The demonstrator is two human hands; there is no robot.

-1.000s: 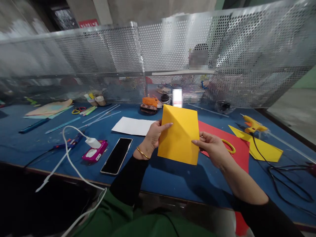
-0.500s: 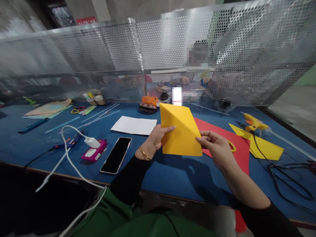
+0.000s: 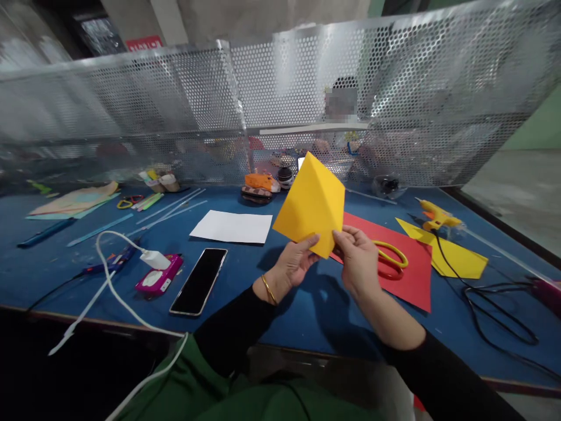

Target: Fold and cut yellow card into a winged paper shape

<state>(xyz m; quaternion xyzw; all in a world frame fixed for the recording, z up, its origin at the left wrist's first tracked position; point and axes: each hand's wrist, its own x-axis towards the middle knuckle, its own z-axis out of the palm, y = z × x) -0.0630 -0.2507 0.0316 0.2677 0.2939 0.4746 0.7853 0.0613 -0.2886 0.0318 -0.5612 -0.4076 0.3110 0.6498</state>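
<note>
The person's left hand [image 3: 295, 264] is closed on the lower edge of a yellow sheet [image 3: 309, 204], its thumb lying across the front face. The right hand [image 3: 360, 257] pinches the same sheet near its bottom right corner, thumb in front, and the two hands are close together. The yellow sheet is held up above the blue worktop [image 3: 272, 324], one corner pointing upward, with a ridge running down from that corner and parting a broad left face from a narrower right one. Behind and beside the right hand lies a red sheet [image 3: 409, 289], and on it a yellow loop [image 3: 397, 250] that is probably a scissor handle, though the hand covers the rest. Farther right, a yellow glue gun [image 3: 438, 216] rests by a flat yellow piece [image 3: 467, 258], with a black cable [image 3: 480, 327] curling nearby. To the left of the left hand are a white sheet [image 3: 232, 228], a dark-screened phone [image 3: 199, 282] and a magenta power block [image 3: 158, 282] with a white plug [image 3: 155, 260] in it. An orange pouch [image 3: 259, 181] sits near the perforated metal screen [image 3: 175, 105].
</note>
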